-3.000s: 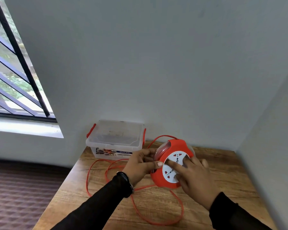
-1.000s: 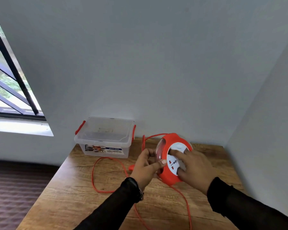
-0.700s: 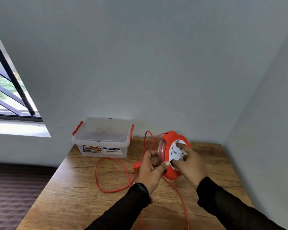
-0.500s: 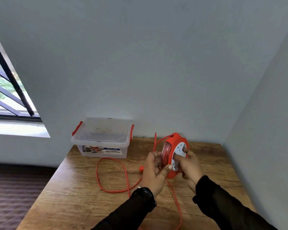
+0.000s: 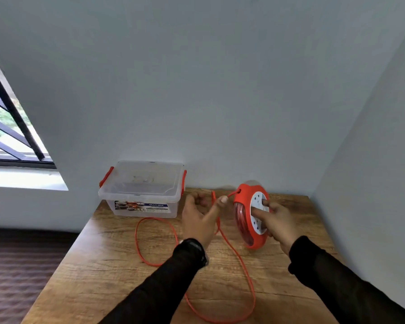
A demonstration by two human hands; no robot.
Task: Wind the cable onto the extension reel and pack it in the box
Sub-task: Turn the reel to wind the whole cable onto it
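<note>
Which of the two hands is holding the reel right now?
The right hand: its fingers lie on the white socket face of the orange reel, holding it on edge. The left hand is beside the reel, at the loose orange cable.

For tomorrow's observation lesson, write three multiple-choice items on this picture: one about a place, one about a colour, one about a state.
1. Where does the clear box stand?
A. at the table's far edge, by the wall
B. on the floor
C. on the windowsill

2. What colour is the cable?
A. black
B. orange-red
C. white

3. What state is the box in?
A. lid off
B. lid on
C. tipped on its side

Answers: 1 A, it sits on the wooden table against the wall. 2 B, it matches the reel. 3 B, the lid covers it, red latches at both ends.
</note>
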